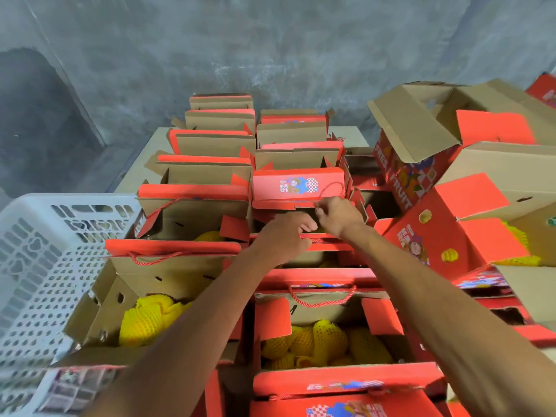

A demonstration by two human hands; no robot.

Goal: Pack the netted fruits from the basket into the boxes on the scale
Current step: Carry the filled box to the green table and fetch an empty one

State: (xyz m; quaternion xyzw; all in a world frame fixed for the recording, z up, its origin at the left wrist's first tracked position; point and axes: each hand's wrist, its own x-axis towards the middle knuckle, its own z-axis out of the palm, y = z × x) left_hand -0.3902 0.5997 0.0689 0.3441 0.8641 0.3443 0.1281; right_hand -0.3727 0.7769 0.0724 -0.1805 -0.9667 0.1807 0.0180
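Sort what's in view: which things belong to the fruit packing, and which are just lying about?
In the job: left hand and right hand gripping a red box flap; netted fruits in open boxes; white basket.
Lying about: tipped boxes at right; grey wall.
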